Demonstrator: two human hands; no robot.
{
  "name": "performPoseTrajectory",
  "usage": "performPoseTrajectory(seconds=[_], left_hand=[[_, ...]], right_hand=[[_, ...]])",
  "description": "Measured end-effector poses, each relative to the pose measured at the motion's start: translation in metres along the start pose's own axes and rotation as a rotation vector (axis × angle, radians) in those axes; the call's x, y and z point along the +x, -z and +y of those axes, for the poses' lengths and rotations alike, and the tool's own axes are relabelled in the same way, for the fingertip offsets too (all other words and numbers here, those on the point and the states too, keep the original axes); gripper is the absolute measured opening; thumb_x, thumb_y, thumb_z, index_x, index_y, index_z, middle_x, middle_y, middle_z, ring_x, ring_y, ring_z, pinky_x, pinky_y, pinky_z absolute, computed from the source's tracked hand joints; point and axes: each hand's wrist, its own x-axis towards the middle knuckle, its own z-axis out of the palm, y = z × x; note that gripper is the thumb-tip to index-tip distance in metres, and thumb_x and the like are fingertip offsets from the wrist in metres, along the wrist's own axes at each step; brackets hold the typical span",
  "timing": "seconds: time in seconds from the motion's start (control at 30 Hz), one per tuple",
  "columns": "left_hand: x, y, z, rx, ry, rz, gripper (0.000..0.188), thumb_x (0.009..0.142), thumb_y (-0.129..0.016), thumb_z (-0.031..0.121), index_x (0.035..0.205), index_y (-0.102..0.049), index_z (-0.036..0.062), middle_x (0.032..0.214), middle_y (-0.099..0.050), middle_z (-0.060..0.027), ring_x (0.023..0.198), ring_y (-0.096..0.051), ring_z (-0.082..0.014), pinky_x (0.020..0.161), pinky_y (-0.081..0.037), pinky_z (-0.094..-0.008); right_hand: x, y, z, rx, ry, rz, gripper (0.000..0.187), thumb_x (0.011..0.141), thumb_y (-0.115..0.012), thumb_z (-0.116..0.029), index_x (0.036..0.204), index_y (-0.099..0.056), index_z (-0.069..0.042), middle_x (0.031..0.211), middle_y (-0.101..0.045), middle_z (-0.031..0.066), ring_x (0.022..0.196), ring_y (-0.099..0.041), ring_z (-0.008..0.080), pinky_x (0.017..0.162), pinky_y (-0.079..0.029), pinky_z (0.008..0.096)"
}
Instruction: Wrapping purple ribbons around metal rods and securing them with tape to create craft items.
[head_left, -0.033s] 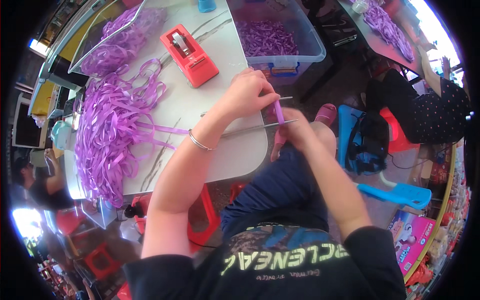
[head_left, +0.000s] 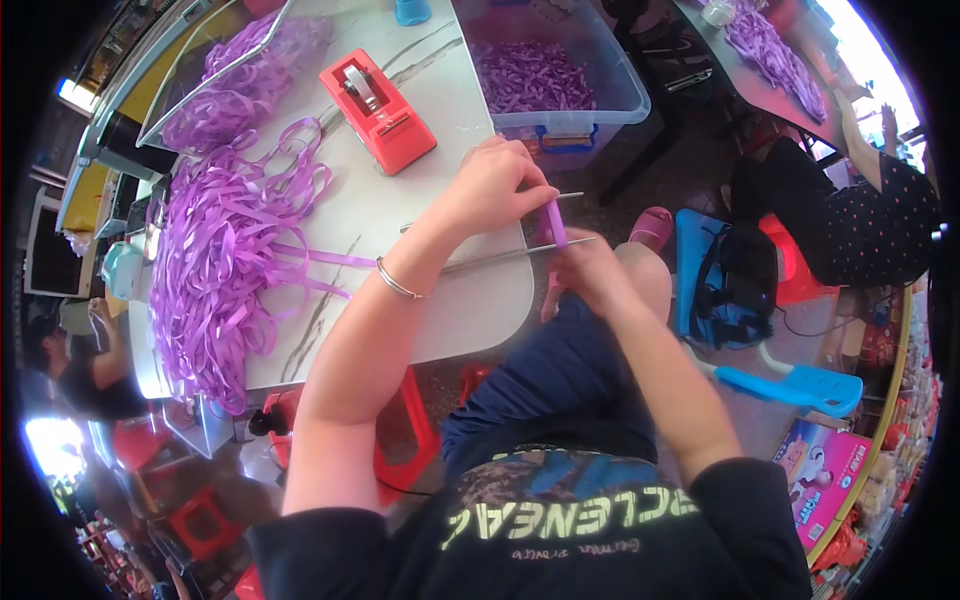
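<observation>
Two thin metal rods [head_left: 500, 257] stick out past the right edge of the white table, one beyond the other. A purple ribbon [head_left: 557, 222] is looped around them near their tips. My left hand [head_left: 500, 185] pinches this ribbon at the farther rod, thumb against fingers. Close to the nearer rod's tip is my right hand [head_left: 592, 268], its fingers curled and partly smeared, so its grip is unclear. A loose strand [head_left: 340, 259] runs from a tangled pile of purple ribbon [head_left: 215, 260] to beneath my left forearm.
A red tape dispenser [head_left: 378, 112] stands on the white table [head_left: 460, 335]. Beyond the table's edge, a clear bin [head_left: 625, 105] contains short purple pieces. A ribbon-filled clear container [head_left: 150, 135] is at far left. Other people sit left and right, near a blue chair [head_left: 690, 265].
My right hand and forearm have shifted slightly, with the hand a little left beside the rod tip. My left hand stays in place on the ribbon.
</observation>
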Motion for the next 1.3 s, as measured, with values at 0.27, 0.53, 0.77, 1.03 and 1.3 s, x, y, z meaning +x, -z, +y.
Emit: performPoseTrajectory(seconds=[0.27,0.53,0.77,1.03,1.3], left_hand=[[0.003,0.006,0.008,0.065,0.060,-0.068,0.017,0.074,-0.062,0.022,0.077,-0.068,0.0060,0.083,-0.058,-0.0098,0.088,-0.051,-0.0263,0.078,-0.041,-0.0364],[-0.059,0.029,0.085,-1.017,0.393,-0.087,0.033,0.091,-0.045,0.025,0.116,-0.050,0.0036,0.089,-0.055,-0.0053,0.086,-0.054,-0.0159,0.075,-0.043,-0.0271],[-0.090,-0.018,0.108,-1.725,0.846,0.065,0.035,0.093,-0.039,0.032,0.115,-0.044,0.0045,0.083,-0.053,-0.0037,0.071,-0.053,-0.0138,0.066,-0.043,-0.0265],[-0.074,-0.038,0.096,-2.204,0.738,0.031,0.015,0.089,-0.041,0.023,0.097,-0.043,0.0099,0.073,-0.047,0.0000,0.063,-0.045,-0.0117,0.064,-0.039,-0.0257],[-0.083,-0.039,0.082,-2.393,0.463,-0.091,0.018,0.084,-0.047,0.014,0.100,-0.037,0.0146,0.070,-0.048,-0.0008,0.069,-0.047,-0.0131,0.064,-0.040,-0.0252]], right_hand=[[-0.043,-0.015,0.002,0.083,0.112,0.130,0.016,0.082,-0.063,-0.025,0.084,-0.060,-0.009,0.083,-0.063,0.0000,0.074,-0.057,0.0062,0.056,-0.038,0.0182],[-0.043,-0.012,0.001,0.227,0.080,0.128,0.012,0.081,-0.064,-0.022,0.084,-0.058,-0.012,0.087,-0.063,0.0008,0.076,-0.058,0.0054,0.058,-0.039,0.0171],[-0.044,-0.008,-0.010,0.148,0.019,0.026,0.013,0.081,-0.065,-0.021,0.085,-0.060,-0.010,0.080,-0.062,-0.0002,0.071,-0.057,0.0050,0.056,-0.038,0.0166],[-0.047,-0.001,-0.020,0.045,0.019,-0.069,0.016,0.082,-0.062,-0.025,0.081,-0.060,-0.008,0.071,-0.059,-0.0029,0.060,-0.053,0.0033,0.049,-0.033,0.0161],[-0.039,-0.005,-0.132,-0.456,0.390,-0.202,0.017,0.084,-0.056,-0.017,0.080,-0.060,-0.002,0.073,-0.058,0.0014,0.059,-0.050,0.0046,0.050,-0.035,0.0165]])
